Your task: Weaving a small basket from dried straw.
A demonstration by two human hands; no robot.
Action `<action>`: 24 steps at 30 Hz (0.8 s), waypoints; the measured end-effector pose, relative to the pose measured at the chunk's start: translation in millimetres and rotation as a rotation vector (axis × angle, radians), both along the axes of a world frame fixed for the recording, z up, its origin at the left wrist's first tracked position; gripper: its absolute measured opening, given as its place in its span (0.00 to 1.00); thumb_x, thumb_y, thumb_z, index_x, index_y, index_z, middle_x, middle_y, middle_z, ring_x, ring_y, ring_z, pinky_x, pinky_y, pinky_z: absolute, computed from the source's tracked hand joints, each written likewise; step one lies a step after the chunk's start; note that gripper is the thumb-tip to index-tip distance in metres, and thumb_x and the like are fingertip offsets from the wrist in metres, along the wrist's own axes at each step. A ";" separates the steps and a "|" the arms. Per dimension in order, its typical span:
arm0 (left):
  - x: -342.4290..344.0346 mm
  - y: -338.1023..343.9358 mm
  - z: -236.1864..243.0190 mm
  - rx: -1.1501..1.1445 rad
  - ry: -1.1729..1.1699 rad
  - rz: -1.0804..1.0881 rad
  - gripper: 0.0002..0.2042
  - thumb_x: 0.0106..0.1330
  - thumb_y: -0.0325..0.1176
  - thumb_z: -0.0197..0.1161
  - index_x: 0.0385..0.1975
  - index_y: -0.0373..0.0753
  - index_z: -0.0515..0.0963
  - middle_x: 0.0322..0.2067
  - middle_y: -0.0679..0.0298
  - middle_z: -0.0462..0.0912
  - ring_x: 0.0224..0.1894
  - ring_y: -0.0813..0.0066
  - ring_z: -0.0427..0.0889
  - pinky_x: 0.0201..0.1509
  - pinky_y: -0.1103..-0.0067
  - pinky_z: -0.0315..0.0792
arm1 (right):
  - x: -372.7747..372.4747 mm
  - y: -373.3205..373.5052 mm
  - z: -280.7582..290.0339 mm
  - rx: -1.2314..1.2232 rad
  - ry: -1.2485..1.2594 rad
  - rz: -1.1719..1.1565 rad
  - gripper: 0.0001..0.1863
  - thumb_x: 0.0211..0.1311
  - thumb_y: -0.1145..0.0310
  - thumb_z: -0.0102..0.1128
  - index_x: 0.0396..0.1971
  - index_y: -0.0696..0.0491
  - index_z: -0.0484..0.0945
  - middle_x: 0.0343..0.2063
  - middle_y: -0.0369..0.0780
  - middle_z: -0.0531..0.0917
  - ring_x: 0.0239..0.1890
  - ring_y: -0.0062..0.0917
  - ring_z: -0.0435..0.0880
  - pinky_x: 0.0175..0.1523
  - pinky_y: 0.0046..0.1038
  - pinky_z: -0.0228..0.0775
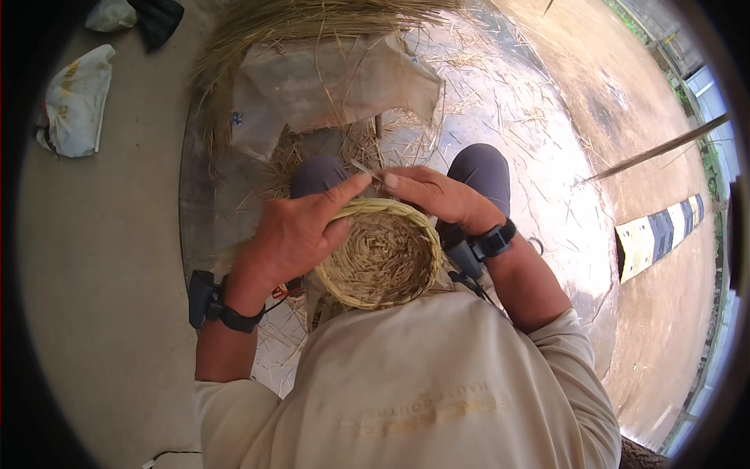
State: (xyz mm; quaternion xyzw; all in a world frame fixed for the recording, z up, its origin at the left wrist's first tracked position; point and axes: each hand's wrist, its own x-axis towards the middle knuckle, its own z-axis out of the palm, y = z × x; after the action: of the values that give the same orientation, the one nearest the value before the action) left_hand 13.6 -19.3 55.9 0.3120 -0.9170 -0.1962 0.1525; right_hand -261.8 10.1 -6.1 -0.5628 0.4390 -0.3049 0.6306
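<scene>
- The floor (101, 258) is pale concrete on the left; a clear plastic sheet (500, 102) strewn with loose straw (312, 19) lies far of the knees.
- The woven straw basket (380, 254) sits in the lap, mouth up, between both hands.
- The left hand (297, 234) clamps the basket's left rim.
- The right hand (441, 195) pinches a thin strip (366, 169) at the far rim; it runs left to right, and the right hand is nearer.

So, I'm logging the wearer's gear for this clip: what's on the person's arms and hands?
Both hands are bare, no gloves. The left hand and right hand each have a black strap with a dark boxy device at the wrist. Beige long sleeves are pushed up the forearms.
</scene>
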 end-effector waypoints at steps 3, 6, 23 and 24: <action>2.5 -4.4 -9.4 0.015 0.056 -0.017 0.26 0.64 0.26 0.70 0.64 0.48 0.80 0.41 0.52 0.90 0.40 0.52 0.91 0.43 0.66 0.85 | -38.4 8.2 -20.1 -0.027 0.116 0.156 0.25 0.79 0.54 0.60 0.59 0.60 0.82 0.49 0.43 0.88 0.45 0.21 0.84 0.50 0.25 0.77; 4.0 -9.7 -19.4 0.080 0.064 -0.029 0.23 0.65 0.26 0.69 0.62 0.48 0.81 0.42 0.53 0.90 0.41 0.53 0.91 0.44 0.67 0.85 | -67.2 21.7 -29.2 -0.047 0.224 0.198 0.25 0.80 0.50 0.56 0.53 0.59 0.86 0.44 0.43 0.90 0.41 0.20 0.84 0.44 0.23 0.75; 2.9 -16.8 -28.6 0.099 0.083 -0.118 0.16 0.69 0.31 0.67 0.57 0.40 0.83 0.37 0.53 0.90 0.35 0.53 0.90 0.38 0.67 0.83 | -18.6 1.1 18.3 -0.610 0.527 0.048 0.20 0.71 0.58 0.68 0.25 0.59 0.81 0.18 0.49 0.78 0.23 0.44 0.80 0.33 0.40 0.74; 3.9 -17.0 -27.4 0.095 0.076 -0.102 0.16 0.70 0.31 0.66 0.56 0.39 0.82 0.37 0.52 0.89 0.35 0.52 0.90 0.37 0.67 0.83 | -15.6 8.9 18.3 -0.573 0.556 0.043 0.18 0.70 0.59 0.69 0.27 0.59 0.82 0.19 0.49 0.78 0.23 0.44 0.80 0.32 0.40 0.72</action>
State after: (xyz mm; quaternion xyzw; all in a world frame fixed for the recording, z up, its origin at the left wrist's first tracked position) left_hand 17.5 -36.4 28.5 0.2639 -0.9149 -0.2589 0.1621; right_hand -277.4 19.0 12.2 -0.7861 0.4781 -0.2377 0.3113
